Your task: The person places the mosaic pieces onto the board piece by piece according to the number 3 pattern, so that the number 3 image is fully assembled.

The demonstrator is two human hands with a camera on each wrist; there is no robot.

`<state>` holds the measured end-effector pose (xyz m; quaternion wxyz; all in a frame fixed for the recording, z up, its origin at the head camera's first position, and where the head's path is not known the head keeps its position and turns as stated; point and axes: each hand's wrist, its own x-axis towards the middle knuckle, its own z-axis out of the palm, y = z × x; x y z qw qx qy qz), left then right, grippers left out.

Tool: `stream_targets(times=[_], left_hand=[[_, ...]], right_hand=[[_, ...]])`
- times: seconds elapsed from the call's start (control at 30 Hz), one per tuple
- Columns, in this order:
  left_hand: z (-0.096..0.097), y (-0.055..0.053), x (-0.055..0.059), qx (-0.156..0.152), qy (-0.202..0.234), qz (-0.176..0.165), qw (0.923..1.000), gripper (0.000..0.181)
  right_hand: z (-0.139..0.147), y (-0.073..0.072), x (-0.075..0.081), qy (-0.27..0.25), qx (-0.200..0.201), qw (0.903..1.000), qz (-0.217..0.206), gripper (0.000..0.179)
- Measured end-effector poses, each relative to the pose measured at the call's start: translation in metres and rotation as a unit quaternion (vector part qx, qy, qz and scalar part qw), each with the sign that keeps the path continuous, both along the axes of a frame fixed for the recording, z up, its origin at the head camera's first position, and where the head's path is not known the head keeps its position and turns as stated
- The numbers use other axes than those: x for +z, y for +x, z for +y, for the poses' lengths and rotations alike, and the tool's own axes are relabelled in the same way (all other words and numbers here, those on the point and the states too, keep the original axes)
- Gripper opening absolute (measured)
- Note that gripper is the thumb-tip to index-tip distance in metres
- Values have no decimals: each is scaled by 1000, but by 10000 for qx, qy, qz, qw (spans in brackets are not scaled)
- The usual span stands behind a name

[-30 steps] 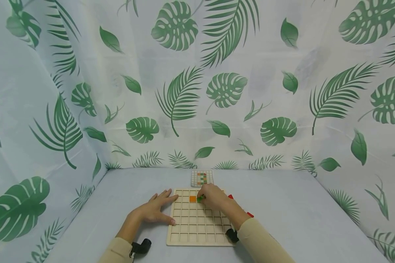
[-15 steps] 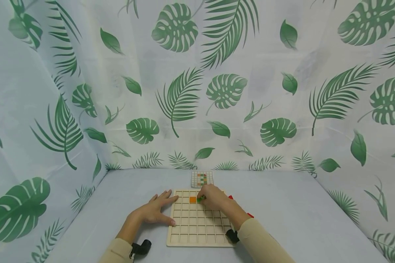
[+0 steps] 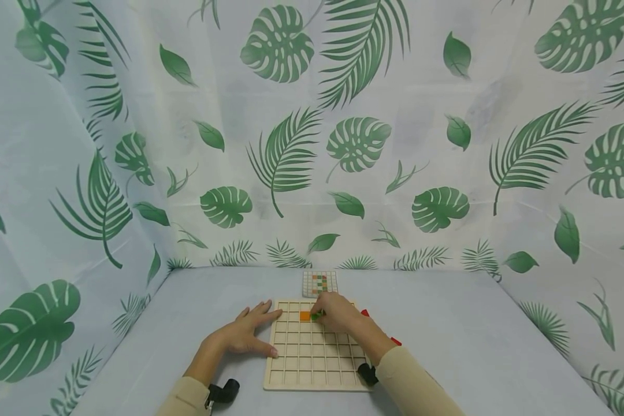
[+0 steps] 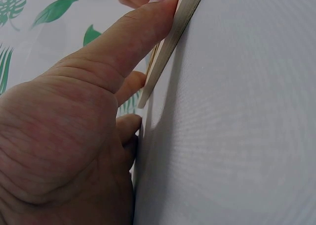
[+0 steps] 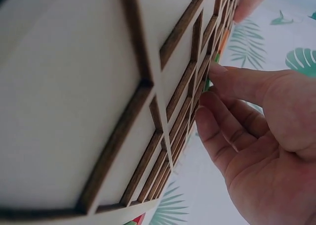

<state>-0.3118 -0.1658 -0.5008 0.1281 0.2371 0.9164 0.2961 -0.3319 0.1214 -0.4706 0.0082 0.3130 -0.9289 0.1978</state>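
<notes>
A wooden grid board (image 3: 296,365) lies on the table, an orange tile (image 3: 305,316) set in one of its upper cells. Just right of that tile, my right hand (image 3: 338,315) pinches a small green tile (image 3: 315,316) down at the grid. From the right wrist, only a green sliver (image 5: 207,82) shows by the thumb and fingertips, the rest being hidden. My left hand (image 3: 244,335) spreads along the board's left side with its thumb and index finger on the edge. In the left wrist view its thumb (image 4: 133,34) lies straight against the wooden rim (image 4: 170,44).
Behind the board lies a small card (image 3: 319,283) printed with a grid of coloured squares. Red pieces (image 3: 396,341) lie at the board's right side, partly behind the right forearm. A leaf-patterned cloth (image 3: 301,144) stands around the back and sides of the table.
</notes>
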Motion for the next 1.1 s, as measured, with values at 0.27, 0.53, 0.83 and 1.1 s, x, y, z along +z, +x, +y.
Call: stream_targets(times=[0.27, 0.53, 0.83, 1.1], left_hand=[[0, 0, -1, -43, 58, -30, 10000, 104], [-2, -2, -3, -64, 75, 2, 10000, 104], [0, -1, -1, -32, 22, 9, 10000, 105], [-1, -2, -1, -95, 0, 4, 10000, 104]], right_hand=[[5, 2, 2, -179, -121, 9997, -142, 20], [9, 4, 4, -336, -57, 9988, -340, 21], [19, 8, 8, -688, -173, 9958, -583, 35], [26, 11, 9, -961, -266, 9932, -608, 35]])
